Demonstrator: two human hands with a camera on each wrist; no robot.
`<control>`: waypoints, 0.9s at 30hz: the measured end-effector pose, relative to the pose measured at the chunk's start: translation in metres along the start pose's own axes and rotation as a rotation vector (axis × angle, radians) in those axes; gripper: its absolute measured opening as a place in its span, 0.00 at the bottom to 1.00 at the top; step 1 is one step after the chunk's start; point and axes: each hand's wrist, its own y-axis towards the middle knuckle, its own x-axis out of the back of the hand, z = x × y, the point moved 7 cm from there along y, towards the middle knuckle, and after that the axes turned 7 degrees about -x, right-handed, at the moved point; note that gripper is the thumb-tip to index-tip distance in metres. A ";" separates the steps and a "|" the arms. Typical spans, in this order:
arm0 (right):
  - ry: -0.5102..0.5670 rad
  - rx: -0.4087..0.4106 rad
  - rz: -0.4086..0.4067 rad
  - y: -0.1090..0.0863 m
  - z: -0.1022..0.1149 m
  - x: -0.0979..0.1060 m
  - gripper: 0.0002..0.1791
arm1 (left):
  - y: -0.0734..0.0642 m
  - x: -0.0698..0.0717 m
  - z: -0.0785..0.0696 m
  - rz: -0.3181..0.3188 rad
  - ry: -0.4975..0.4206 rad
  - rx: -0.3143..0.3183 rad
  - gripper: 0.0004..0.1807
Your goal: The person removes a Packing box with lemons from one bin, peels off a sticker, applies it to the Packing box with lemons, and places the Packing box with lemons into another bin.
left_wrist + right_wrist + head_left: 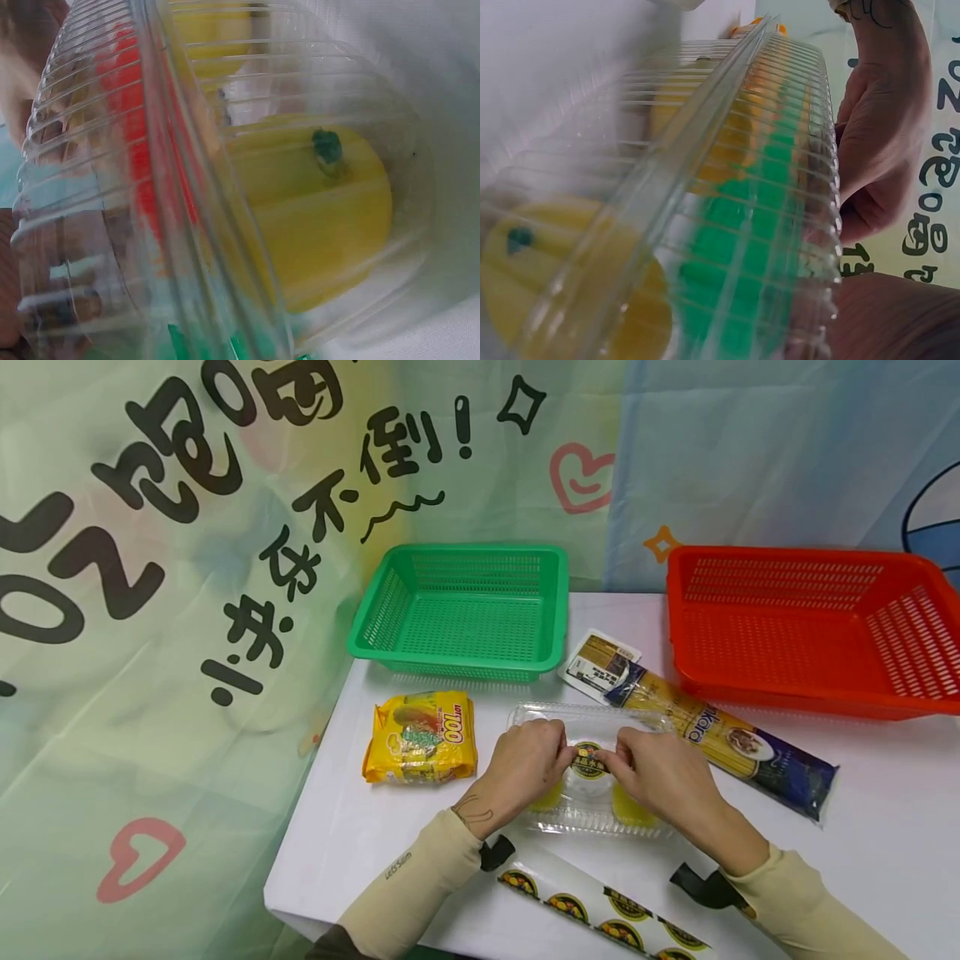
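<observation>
A clear plastic clamshell box (592, 817) sits on the table with its lid down. Inside are yellow, pepper-like pieces, one with a green stem (328, 146). Above the lid's middle, a round black-and-gold sticker (588, 762) is between both hands. My left hand (527, 766) pinches its left edge with curled fingers, and my right hand (667, 774) does the same at its right edge. Whether the sticker lies flat against the lid cannot be told. Nearer me is a strip of matching round stickers (600, 906).
A green basket (459, 667) stands at the back, a red basket (787, 689) at the back right. A yellow snack packet (422, 737) lies left of the box. A pasta packet (731, 735) lies diagonally on the right, overlapping a white-edged flat pack (598, 664).
</observation>
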 end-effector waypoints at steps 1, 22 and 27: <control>0.000 -0.001 -0.004 0.000 -0.001 0.000 0.22 | 0.000 0.000 0.000 -0.001 0.004 0.002 0.15; 0.103 0.485 -0.221 -0.018 0.013 0.005 0.13 | -0.012 0.007 -0.015 -0.174 0.155 -0.405 0.04; 0.061 0.556 -0.160 -0.027 0.014 0.003 0.16 | -0.017 0.000 -0.017 -0.112 0.201 -0.521 0.11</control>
